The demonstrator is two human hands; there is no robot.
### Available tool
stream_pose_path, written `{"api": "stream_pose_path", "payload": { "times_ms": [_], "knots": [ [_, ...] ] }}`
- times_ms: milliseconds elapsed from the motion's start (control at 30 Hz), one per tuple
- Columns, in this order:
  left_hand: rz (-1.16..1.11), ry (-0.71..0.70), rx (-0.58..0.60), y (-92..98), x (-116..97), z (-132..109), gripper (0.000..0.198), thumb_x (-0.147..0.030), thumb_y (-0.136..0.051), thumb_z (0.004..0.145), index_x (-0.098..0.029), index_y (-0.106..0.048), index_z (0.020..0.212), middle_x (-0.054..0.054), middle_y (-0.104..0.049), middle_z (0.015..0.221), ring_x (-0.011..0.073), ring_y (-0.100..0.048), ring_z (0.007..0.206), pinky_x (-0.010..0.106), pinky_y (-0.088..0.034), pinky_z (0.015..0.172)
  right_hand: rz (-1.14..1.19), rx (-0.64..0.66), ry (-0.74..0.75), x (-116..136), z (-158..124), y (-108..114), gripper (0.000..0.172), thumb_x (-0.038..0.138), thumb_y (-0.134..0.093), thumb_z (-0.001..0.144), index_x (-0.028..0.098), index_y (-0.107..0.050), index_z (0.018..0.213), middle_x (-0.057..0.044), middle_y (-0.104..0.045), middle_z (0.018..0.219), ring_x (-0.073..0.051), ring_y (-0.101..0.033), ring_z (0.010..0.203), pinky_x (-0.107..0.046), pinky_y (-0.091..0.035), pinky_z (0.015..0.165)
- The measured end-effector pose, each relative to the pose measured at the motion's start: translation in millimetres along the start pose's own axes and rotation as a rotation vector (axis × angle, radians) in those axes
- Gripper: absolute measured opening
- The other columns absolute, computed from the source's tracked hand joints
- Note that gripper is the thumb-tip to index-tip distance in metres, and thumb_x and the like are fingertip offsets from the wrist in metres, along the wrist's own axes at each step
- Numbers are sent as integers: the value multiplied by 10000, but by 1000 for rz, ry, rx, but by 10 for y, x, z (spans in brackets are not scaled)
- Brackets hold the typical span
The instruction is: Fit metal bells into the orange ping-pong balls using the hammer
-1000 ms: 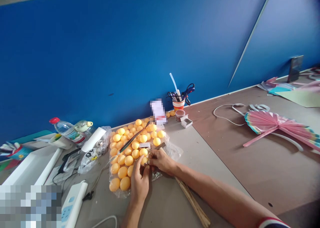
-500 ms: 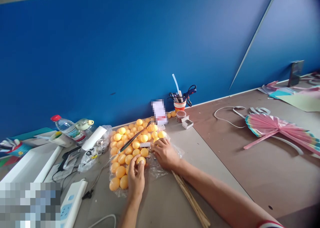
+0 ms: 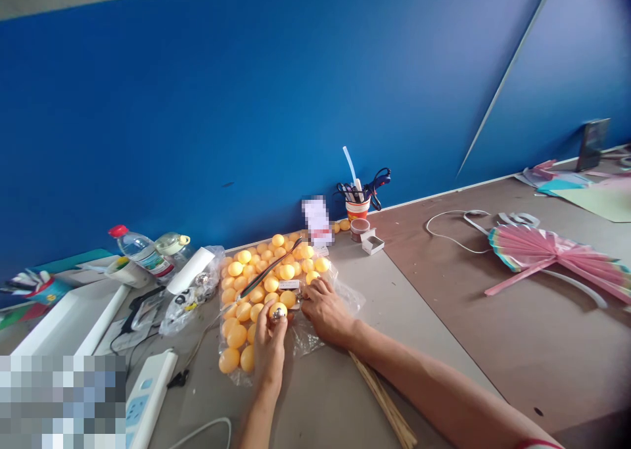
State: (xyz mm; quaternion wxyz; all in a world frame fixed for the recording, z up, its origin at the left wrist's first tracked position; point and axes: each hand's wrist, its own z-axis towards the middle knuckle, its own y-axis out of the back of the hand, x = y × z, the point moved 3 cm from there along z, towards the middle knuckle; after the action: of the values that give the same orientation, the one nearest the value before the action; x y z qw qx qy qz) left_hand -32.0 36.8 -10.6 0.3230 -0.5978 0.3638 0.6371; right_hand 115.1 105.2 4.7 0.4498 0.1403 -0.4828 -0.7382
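Observation:
My left hand (image 3: 270, 347) is closed around an orange ping-pong ball (image 3: 279, 308). A small shiny silver piece (image 3: 279, 314) shows on the ball's near side, by my thumb. To the right, my right hand (image 3: 325, 309) rests at the edge of a clear plastic bag (image 3: 308, 340), its fingers bent downward. Something small and silvery is at those fingertips, but I cannot make out what they hold. Many orange balls (image 3: 237, 336) fill the bag under and beyond both hands. A dark, thin tool with a cord (image 3: 269, 269) lies across them, beside a white label (image 3: 288, 284).
Thin wooden sticks (image 3: 382, 400) lie below my right forearm. A power strip (image 3: 150, 396), a white tray (image 3: 73, 317) and bottles (image 3: 142, 252) stand left. Behind are a paper cup of tools (image 3: 357, 209) and a small box (image 3: 373, 243); a pink paper fan (image 3: 557, 252) lies right.
The silver piece now shows plainly on the ball in my left hand, where mostly orange showed before. My right hand stays in nearly the same place. The whole view has shifted slightly.

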Motion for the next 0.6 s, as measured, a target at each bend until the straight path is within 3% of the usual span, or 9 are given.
{"api": "stream_pose_path", "payload": {
  "times_ms": [100,233,400,600],
  "knots": [
    [-85,-17,17,-29,-12,-13,525,-475,-714,728,-229,-586,1174,75,-675,1180,228,-675,1034,321,-545,890,40,-67,6,11,11,48,152,129,-541,854,189,-637,754,-90,-604,916,-239,-458,951,-429,-361,959],
    [-190,49,69,-45,16,5,577,-482,-753,690,-231,-565,1175,55,-702,1062,212,-723,829,354,-570,821,174,-179,-23,31,7,102,198,134,-434,914,179,-599,815,-84,-610,868,-204,-493,826,-354,-407,793],
    [-208,49,96,-35,-8,8,549,-452,-778,677,-236,-581,1141,22,-712,971,210,-724,815,342,-567,800,387,-159,-12,90,-17,82,173,120,-430,897,185,-577,833,-46,-603,752,-173,-523,701,-300,-408,685],
    [-171,36,130,-47,-36,-26,591,-465,-735,722,-197,-543,1212,46,-719,922,215,-724,812,353,-568,777,902,-133,-403,79,9,84,65,183,-510,842,213,-552,802,-12,-626,767,-147,-554,696,-266,-433,656]
  ]
}}
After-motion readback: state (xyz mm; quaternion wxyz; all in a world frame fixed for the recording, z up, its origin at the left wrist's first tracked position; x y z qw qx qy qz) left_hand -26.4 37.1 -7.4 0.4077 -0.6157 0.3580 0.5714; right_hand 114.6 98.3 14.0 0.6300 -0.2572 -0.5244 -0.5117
